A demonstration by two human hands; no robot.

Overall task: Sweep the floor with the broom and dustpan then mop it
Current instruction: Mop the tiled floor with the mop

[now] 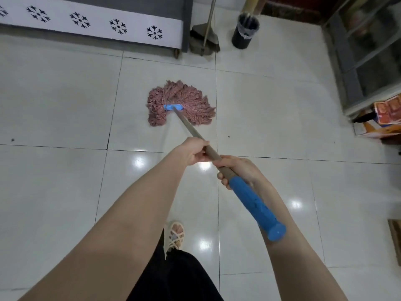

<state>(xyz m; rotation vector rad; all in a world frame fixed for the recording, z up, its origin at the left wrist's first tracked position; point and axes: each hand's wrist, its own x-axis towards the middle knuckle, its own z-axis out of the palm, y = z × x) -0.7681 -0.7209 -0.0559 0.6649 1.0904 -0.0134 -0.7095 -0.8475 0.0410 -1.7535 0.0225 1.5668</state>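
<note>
Since the broom (205, 38) leans aside, it's mopping: left hand (193, 152) and right hand (240, 170) curl fingers (224, 181) round the mop handle (191, 127); next, probably, a pull back.

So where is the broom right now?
Head view, top centre: the broom stands beyond the mop, between the white patterned panel to its left and the black bin to its right.
</note>
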